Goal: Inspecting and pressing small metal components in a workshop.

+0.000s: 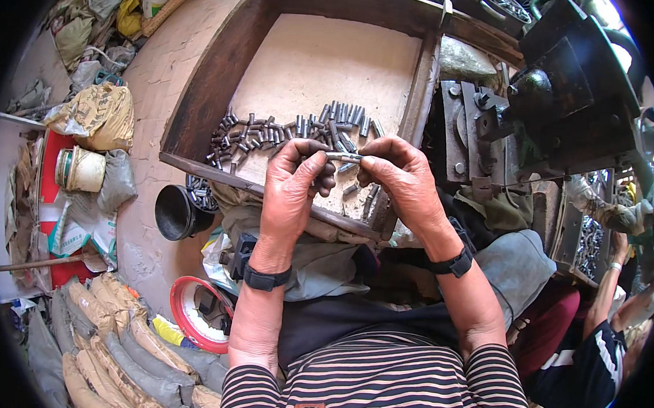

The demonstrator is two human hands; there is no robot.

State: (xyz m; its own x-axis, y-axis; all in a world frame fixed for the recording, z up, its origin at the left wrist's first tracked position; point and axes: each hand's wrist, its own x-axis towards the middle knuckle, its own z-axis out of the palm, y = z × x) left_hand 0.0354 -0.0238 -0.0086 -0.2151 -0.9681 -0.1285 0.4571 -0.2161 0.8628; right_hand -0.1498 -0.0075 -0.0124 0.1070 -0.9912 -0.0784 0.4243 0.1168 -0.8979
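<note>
Over the near side of a shallow wooden tray (201, 89), a short metal rod (343, 157) is held level between my two hands. My left hand (288, 184) pinches its left end with thumb and fingers. The right end is between the thumb and fingers of my right hand (410, 180). Whether the rod is one piece or two pieces fitted together, I cannot tell. Behind my left hand lie several dark headed metal pins (261, 134) in a loose heap. Plain metal cylinders (349, 116) stand and lie beyond the held rod, some partly hidden by my fingers.
A dark metal machine (565, 90) stands right of the tray. At left are a black bucket (173, 213), a red-rimmed bucket (183, 322) and stacked sacks (109, 340). Another person's arm (602, 289) reaches toward a bin of metal parts (589, 248) at far right.
</note>
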